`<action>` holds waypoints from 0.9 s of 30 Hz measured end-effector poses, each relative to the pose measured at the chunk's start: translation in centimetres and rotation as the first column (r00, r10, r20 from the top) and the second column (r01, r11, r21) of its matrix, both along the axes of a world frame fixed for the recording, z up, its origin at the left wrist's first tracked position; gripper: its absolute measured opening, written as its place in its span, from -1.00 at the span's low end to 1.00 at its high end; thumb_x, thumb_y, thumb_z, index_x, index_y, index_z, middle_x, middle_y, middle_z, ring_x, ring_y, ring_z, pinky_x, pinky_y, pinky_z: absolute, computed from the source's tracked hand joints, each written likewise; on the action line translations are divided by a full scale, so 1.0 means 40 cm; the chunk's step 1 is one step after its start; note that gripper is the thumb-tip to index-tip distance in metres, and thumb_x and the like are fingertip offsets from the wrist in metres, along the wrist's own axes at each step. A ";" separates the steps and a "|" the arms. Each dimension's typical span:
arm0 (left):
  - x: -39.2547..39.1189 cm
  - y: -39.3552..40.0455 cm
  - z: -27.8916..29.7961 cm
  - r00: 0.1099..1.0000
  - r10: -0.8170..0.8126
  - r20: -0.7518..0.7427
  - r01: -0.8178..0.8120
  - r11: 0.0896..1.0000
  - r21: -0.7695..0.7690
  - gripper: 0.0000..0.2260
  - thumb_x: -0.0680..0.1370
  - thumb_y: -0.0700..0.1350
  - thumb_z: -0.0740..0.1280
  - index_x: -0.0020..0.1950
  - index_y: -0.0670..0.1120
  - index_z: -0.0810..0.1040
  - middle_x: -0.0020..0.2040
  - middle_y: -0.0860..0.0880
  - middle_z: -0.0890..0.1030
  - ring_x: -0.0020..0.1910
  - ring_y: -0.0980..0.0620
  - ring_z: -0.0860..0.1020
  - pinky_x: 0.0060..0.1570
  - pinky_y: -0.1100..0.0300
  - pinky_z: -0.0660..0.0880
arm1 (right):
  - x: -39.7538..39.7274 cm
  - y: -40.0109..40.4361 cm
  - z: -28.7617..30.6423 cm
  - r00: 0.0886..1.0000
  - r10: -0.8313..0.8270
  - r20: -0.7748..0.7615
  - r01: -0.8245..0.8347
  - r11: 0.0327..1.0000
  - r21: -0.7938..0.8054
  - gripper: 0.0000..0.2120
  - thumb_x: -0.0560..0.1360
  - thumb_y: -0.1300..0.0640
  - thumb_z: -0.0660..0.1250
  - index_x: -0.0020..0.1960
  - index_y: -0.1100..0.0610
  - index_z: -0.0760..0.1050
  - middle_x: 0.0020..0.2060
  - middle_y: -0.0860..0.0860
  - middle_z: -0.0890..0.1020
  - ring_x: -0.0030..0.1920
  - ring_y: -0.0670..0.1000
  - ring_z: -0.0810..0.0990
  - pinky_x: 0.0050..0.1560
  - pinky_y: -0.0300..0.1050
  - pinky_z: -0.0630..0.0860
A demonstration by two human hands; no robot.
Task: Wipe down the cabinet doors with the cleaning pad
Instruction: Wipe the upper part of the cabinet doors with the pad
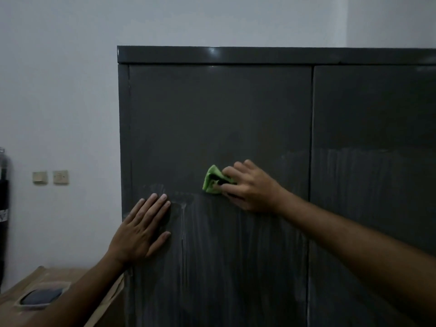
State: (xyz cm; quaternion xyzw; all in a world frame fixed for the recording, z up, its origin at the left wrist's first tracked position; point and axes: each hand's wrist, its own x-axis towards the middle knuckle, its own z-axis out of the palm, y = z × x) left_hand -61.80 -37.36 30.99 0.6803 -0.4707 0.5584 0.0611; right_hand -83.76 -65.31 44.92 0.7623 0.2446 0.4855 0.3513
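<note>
A dark grey cabinet fills the view, with a left door (219, 119) and a right door (375, 109). My right hand (252, 187) presses a green cleaning pad (212, 179) against the middle of the left door. My left hand (141, 230) lies flat on the same door near its left edge, fingers spread and holding nothing. Pale wet streaks run down the lower half of both doors; the upper half looks dull and even.
A white wall stands to the left with two wall switches (50, 177). Low at the left, a paper-covered surface (77, 277) holds a shallow tray (42, 296). A dark object (3, 208) stands at the far left edge.
</note>
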 end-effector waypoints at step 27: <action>0.017 -0.009 -0.011 0.994 -0.070 0.084 0.074 0.996 -0.056 -0.26 0.63 0.19 0.16 0.71 -0.13 0.06 0.72 -0.10 0.04 0.70 -0.11 0.04 0.68 -0.07 -0.03 | -0.124 -0.187 -0.002 0.785 -0.342 0.517 -0.197 0.653 0.731 -0.70 0.59 0.06 0.33 0.29 0.09 0.60 0.01 0.22 0.53 -0.03 0.26 0.50 -0.04 0.12 0.49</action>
